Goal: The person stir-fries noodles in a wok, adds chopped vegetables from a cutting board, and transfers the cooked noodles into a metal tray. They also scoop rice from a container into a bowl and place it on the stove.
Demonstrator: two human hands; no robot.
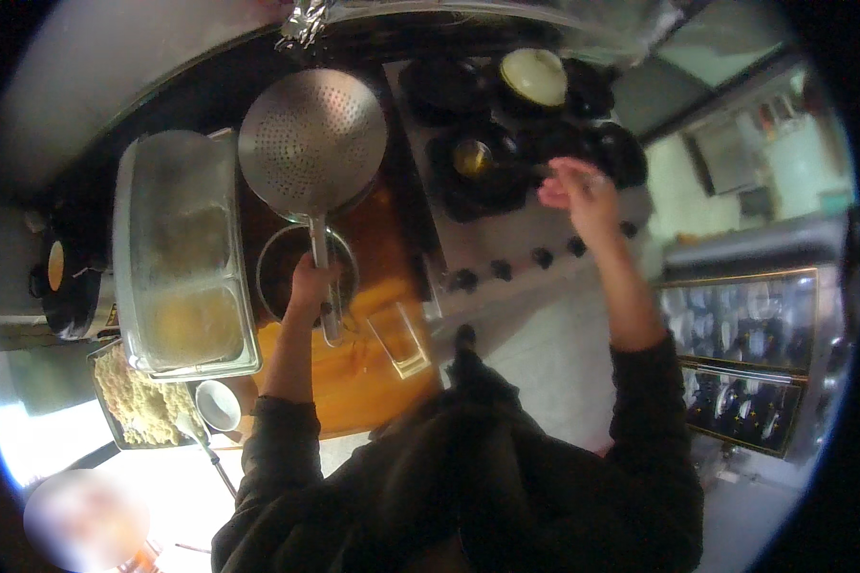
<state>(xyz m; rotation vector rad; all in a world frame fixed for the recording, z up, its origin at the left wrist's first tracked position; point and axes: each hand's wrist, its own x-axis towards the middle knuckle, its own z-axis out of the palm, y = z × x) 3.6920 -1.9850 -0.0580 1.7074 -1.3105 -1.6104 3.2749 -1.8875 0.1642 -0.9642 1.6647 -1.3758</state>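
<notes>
My left hand [310, 286] is closed around the long handle of a large perforated metal skimmer [314, 143]. Its wide round bowl is tilted up toward the camera and appears to hold nothing. Beneath that hand stands a round pot [266, 279] with a thin rim, its contents dark. My right hand [580, 190], blurred, reaches over the stove with its fingers curled on what looks like the dark handle of a small ladle [473, 159]. Yellowish liquid shows in the ladle's bowl, above a front burner. Most of that handle is lost against the black grates.
Left of the skimmer is a long clear-walled container [179, 251]. A tray of pale crumbly food [140, 394] and a white bowl [218, 405] are nearer. A clear glass [400, 344] rests on the wooden counter [373, 401]. A pale round object [534, 76] sits on a back burner.
</notes>
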